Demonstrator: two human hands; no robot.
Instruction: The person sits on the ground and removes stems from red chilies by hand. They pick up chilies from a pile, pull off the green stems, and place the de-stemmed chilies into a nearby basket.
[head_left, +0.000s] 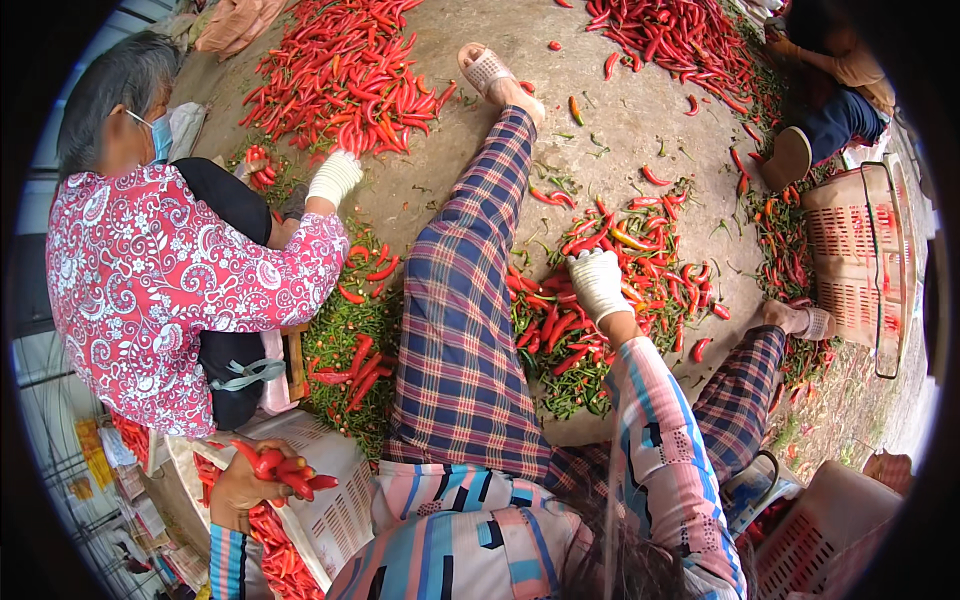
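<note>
Bare and bent round a bunch of red chili peppers (281, 471), my left hand (244, 487) is over a white plastic crate (322, 480) that holds more red chilies. My right hand (598, 285), in a white knitted glove, reaches to a pile of red chilies (559, 326) between my legs; its fingertips touch chilies at the pile's upper part, and whether they grip one cannot be told. A yellowish chili (634, 240) lies just beyond the fingers. Green stems (574, 394) are spread under and around this pile.
At the left a co-worker (195, 277) reaches with a gloved hand to a large chili heap (345, 75). Another person (840, 97) sits at the upper right beside a second heap (675, 37). Pale crates stand at the right (855, 247) and lower right (817, 532).
</note>
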